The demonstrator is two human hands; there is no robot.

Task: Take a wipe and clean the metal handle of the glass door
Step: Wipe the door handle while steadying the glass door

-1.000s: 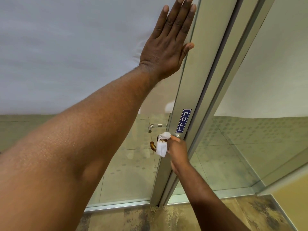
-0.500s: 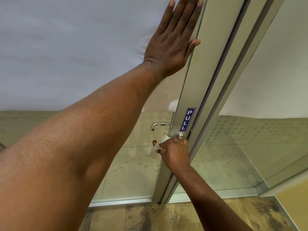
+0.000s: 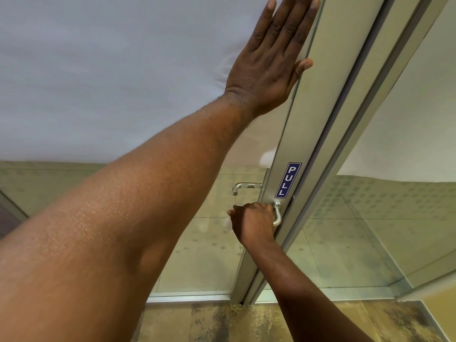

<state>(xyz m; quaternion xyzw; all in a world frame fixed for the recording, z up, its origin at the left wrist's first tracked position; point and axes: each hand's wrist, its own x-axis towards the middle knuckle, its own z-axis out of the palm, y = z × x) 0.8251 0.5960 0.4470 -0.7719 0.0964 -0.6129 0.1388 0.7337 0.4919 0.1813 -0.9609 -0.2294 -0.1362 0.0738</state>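
The left forearm crosses the whole lower left, closing off any approach to the handle from that side. The left hand lies flat against the frosted glass, its thumb at the edge of the door frame. The right hand is wrapped over the handle and fills the gap between it and the frame. Only the curved end by the PULL sign is exposed. The clear glass panel on the right stands unobstructed, as does the floor below.

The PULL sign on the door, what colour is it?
Dark blue with white letters, seen in the head view: the PULL sign.
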